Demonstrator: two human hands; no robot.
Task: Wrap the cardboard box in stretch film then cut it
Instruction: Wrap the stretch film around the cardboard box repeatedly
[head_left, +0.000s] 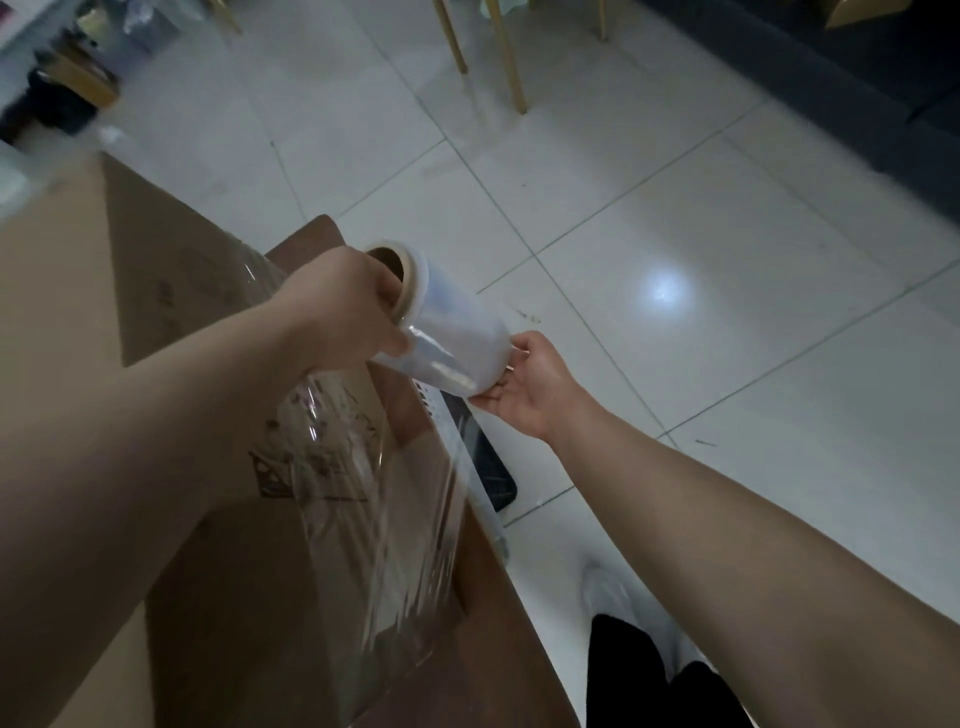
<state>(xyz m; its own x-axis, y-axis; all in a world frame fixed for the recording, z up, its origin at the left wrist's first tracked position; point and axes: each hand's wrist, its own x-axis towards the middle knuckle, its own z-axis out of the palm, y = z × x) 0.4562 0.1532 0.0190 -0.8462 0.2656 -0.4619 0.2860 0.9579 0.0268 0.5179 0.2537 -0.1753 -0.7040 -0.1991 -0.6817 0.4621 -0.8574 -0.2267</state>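
Wrapping in progress. At left, the cardboard box (156, 260) stands on the floor (675, 260), closed as far as can be seen, so its contents cannot be told. A clear sheet of film (405, 545) already lies over its top and side. The left hand (343, 306) grips the upper end of the roll (447, 338), fingers curled at the core; the right hand (524, 384) cups the lower end. Judged best practice: keep the roll level and the film taut, overlapping each turn. A dark object (491, 467) beneath is unclear.
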